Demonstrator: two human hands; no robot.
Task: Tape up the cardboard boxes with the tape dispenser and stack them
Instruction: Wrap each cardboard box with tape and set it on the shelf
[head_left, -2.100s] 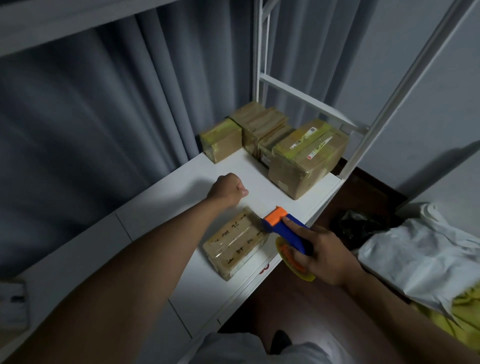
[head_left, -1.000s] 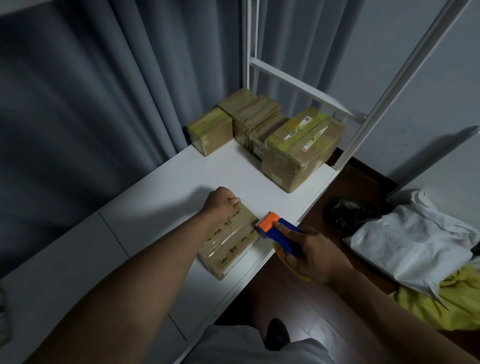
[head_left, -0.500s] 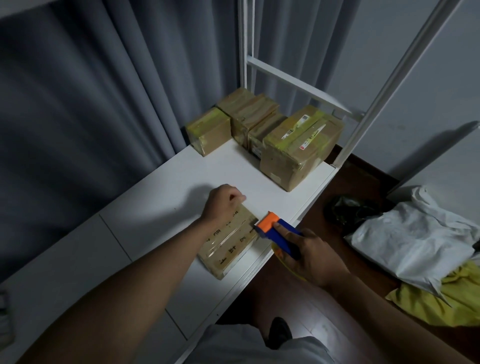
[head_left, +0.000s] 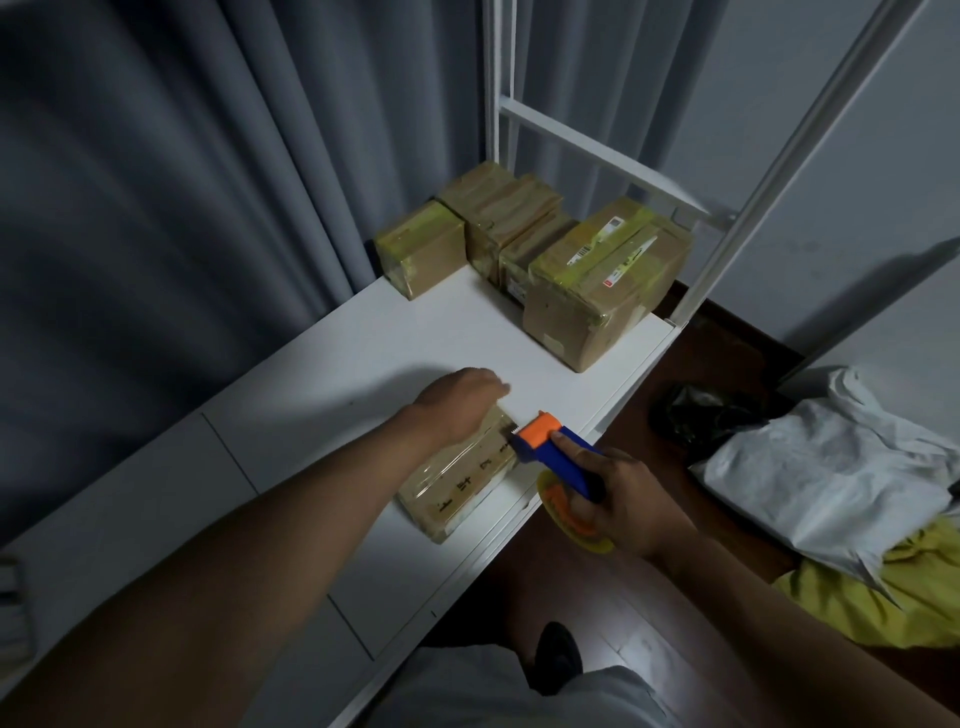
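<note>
Here the tape could go on crooked: the small box (head_left: 462, 478) sits close to the desk (head_left: 363, 353) edge.
The left hand (head_left: 457, 400) presses its far end, grip unclear; the right hand (head_left: 618, 499) is wrapped round the tape dispenser (head_left: 556, 457), whose blade touches the box's right side. A hard pull could skew or tip the box. Its long axis runs from near left to far right; the dispenser points up-left.

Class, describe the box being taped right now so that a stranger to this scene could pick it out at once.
Start at the white shelf and follow its front edge toward the person. The box lies flat there, alone, under the left hand, with the orange and blue dispenser at its right end. The other boxes are grouped in the far corner; only this one shows dark writing on top.
</note>
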